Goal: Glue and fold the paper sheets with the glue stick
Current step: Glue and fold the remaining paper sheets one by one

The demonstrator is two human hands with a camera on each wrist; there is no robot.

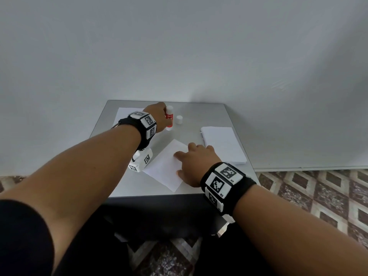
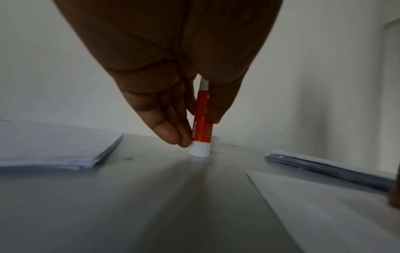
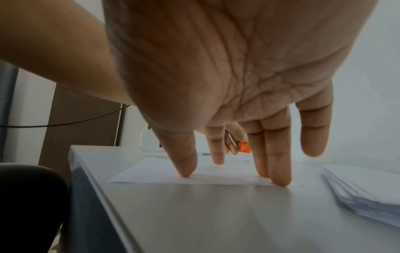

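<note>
Left hand [image 1: 157, 118] grips the upright red-and-white glue stick [image 1: 169, 118]; right hand [image 1: 192, 163], fingers spread flat, pins the single white paper sheet [image 1: 164, 166]. Pick-up step; gluing the sheet likely follows.

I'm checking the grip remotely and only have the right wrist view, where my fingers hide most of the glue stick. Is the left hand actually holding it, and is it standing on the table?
Observer: Yes. In the left wrist view the left hand pinches the glue stick between fingers and thumb, upright, its white base on the table.
Operator: Is the cap on?
Observer: It looks off. In the head view a small white cap stands on the table just right of the stick.
Operator: Any other paper besides the sheet under my right hand?
Observer: A second stack of paper lies at the far left, partly hidden behind the left wrist.
</note>
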